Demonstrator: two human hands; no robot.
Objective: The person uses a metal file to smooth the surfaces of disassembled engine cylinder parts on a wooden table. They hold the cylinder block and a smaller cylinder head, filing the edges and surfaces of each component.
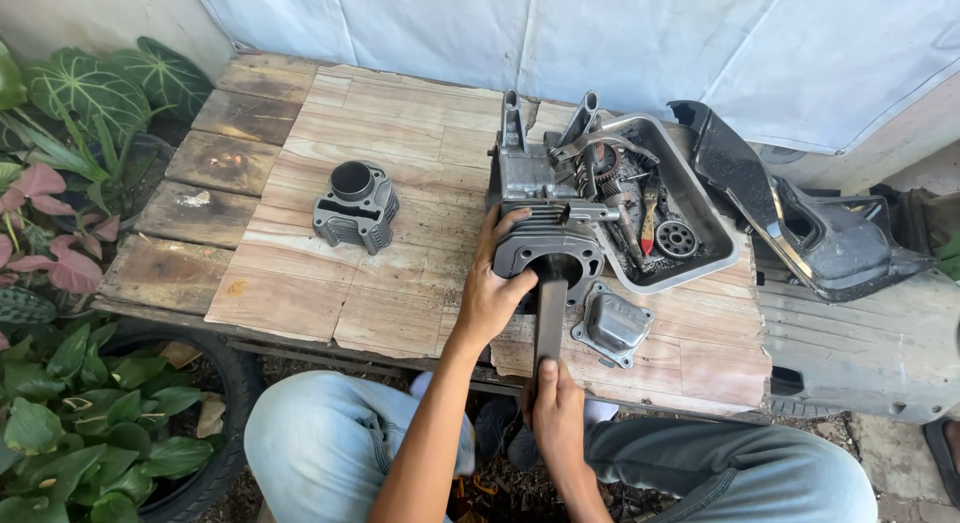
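Note:
A grey engine block [540, 178] with a finned cylinder [556, 241] lies on the wooden bench [330, 283], its bore facing me. My left hand [493, 283] clasps the cylinder's left side, thumb on the fins. My right hand [556, 411] grips the near end of a dark metal bar [550, 313], whose far end sits inside the cylinder's bore. A small grey valve cover [612, 326] lies just right of the bar.
A second loose cylinder [355, 205] stands at mid-bench. A metal tray [700, 208] with a gear, a brush and small parts touches the engine's right side. Black plastic panels [800, 223] lie to the right. Plants [70, 133] and a tyre [215, 383] crowd the left.

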